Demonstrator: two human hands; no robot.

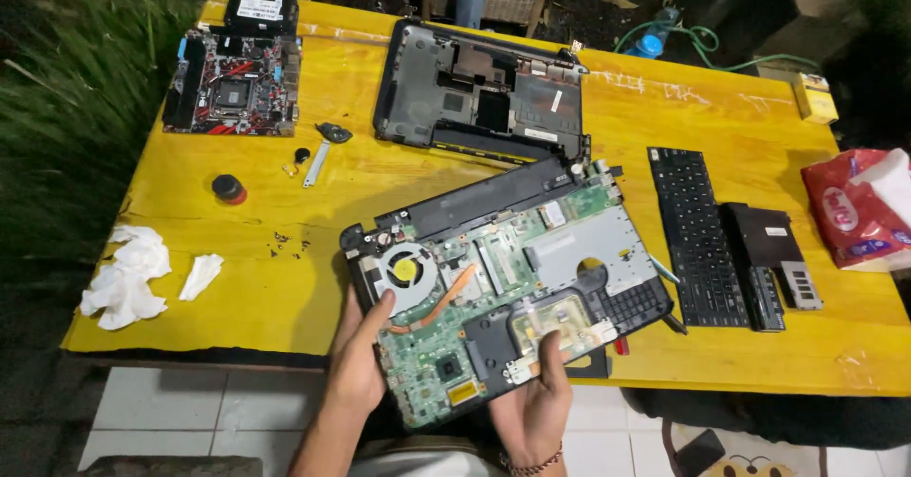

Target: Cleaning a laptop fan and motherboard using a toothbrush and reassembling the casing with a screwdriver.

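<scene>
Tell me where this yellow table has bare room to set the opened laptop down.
Bare wood lies between the tissues and the laptop, below the black cap. Another patch sits above the keyboard, right of the empty case. The right edge is crowded.

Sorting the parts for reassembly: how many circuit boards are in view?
2. One bare board lies at the table's far left corner; the other sits in the laptop frame held by both hands. Others may be hidden.

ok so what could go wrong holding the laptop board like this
The opened laptop chassis is tilted and half off the table edge, held only by the left hand and right hand; it could slip onto the tiles. Bare fingers rest near the fan and circuit board, so static or smudges may harm parts. Small screws lying loose could roll off.
</scene>
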